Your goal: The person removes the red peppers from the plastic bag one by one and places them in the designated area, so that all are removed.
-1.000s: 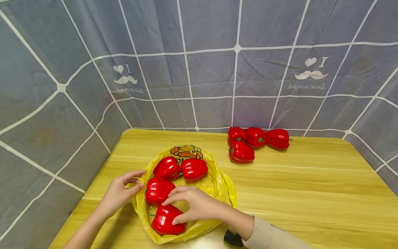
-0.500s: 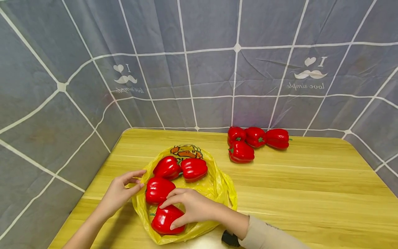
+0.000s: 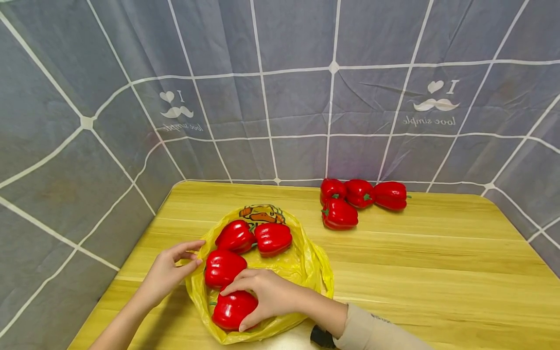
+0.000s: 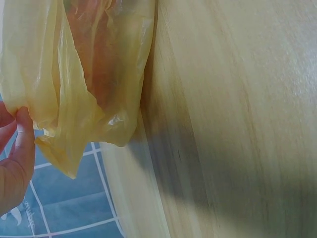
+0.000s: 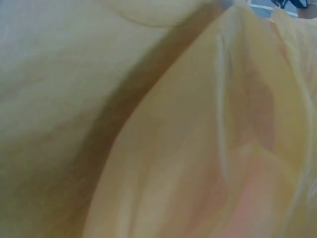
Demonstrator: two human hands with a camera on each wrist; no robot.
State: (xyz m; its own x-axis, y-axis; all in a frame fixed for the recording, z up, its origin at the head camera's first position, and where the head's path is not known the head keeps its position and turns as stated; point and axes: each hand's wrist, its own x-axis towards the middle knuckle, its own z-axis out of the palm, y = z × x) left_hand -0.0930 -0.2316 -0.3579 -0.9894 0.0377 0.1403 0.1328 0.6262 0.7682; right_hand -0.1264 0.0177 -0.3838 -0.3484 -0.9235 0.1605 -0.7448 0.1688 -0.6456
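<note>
A yellow plastic bag lies wide open on the table with several red bell peppers in it. My left hand pinches the bag's left rim between thumb and fingers; the left wrist view shows the same hand at the yellow film. Inside the bag, my right hand curls round the nearest bell pepper, thumb at its lower right and fingers over its top. Touching that one is another bell pepper. Bag film fills much of the right wrist view and hides the right hand's grip there.
Several more bell peppers sit in a cluster at the back of the wooden table. A grey curtain with white lines hangs along the back and sides. A black object shows under the right wrist.
My right hand has shifted slightly left and down and closed further round the nearest bell pepper. The left hand stays at the bag's rim.
</note>
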